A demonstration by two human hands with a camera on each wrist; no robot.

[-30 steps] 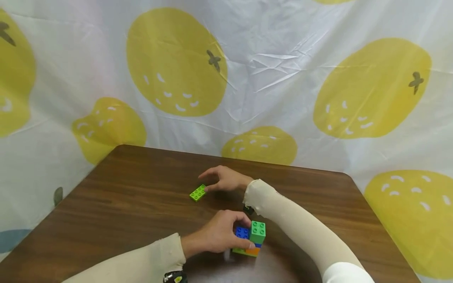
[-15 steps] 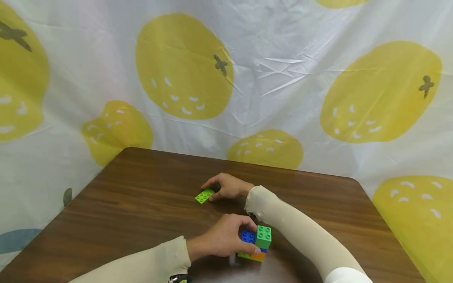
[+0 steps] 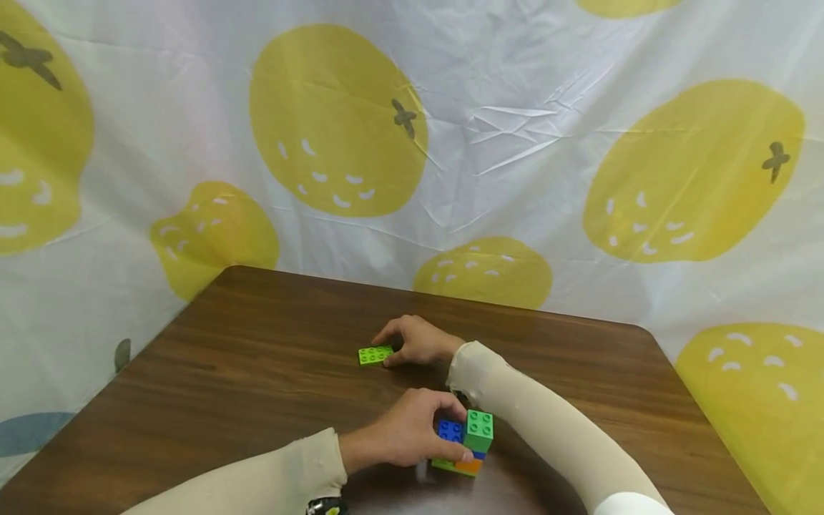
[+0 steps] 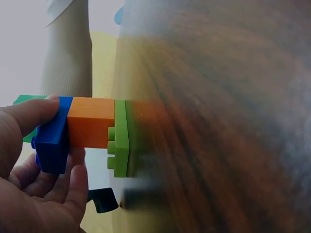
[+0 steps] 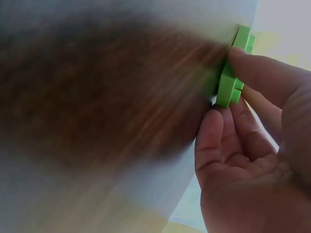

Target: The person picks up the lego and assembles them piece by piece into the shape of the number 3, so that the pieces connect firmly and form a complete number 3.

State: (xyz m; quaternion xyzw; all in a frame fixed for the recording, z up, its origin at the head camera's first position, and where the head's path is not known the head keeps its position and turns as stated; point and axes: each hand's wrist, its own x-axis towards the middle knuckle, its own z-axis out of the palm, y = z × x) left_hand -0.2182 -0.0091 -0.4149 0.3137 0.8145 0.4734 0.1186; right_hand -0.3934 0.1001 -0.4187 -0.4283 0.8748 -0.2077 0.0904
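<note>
My left hand point(image 3: 412, 429) holds a small stack of toy building bricks near the table's front, thumb and fingers at the blue brick point(image 4: 53, 141). Below the blue brick comes an orange brick point(image 4: 90, 121), then a flat lime-green plate point(image 4: 121, 145) at the bottom. A green brick point(image 3: 479, 433) tops the right end of the stack. Farther back, my right hand point(image 3: 418, 340) pinches a loose flat lime-green studded plate point(image 3: 372, 355) by its right end. In the right wrist view, the thumb lies on this plate's point(image 5: 231, 82) side, and the fingers partly hide behind it.
Brown wooden table point(image 3: 277, 357) under both hands. A white curtain point(image 3: 502, 179) printed with yellow lemons hangs behind the table's far edge. The right sleeve point(image 3: 547, 415) reaches across, to the right of the stack. A dark device point(image 3: 327, 506) shows at the left wrist.
The right fingers have closed round the loose lime-green plate, and it has turned so its long side lies nearly crosswise. The left hand keeps its hold on the stack; the head view shifted slightly.
</note>
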